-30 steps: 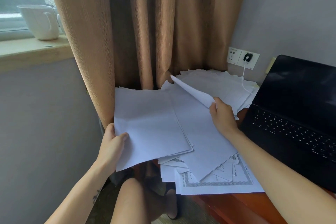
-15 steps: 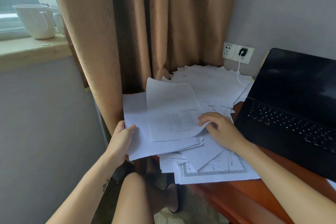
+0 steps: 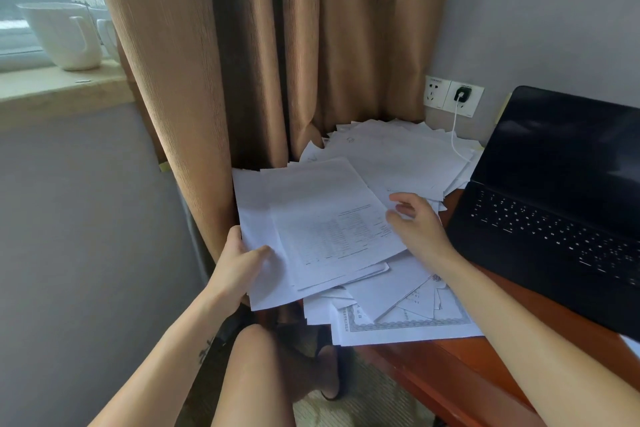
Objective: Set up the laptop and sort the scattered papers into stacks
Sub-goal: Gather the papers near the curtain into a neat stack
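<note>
- The counter (image 3: 467, 367) is glossy reddish-brown wood with a rounded front edge.
- Loose white papers (image 3: 398, 152) lie fanned and overlapping across its left end, from the back corner by the curtain (image 3: 311, 45) to the front edge. They are thin, flat and mostly blank on the upper side.
- At the front edge lies a certificate (image 3: 408, 328) with an ornate grey printed border, partly covered by other sheets.
- A neater stack (image 3: 258, 204) juts out past the counter's left edge, and a printed sheet (image 3: 329, 225) with fine lines of text lies askew on top.
- The left hand (image 3: 239, 263) grips this stack at its left edge, thumb on top and fingers curled beneath.
- The right hand (image 3: 415, 225) is open and holds nothing. Its fingers are loosely bent by the printed sheet's right edge; whether they touch it I cannot tell.
- The laptop (image 3: 554, 218) is matt black, open and dark-screened, and stands on the counter's right side beside the papers.
- A thin white cable (image 3: 454, 135) runs from a wall socket (image 3: 453, 95) down over the paper pile at the back.
</note>
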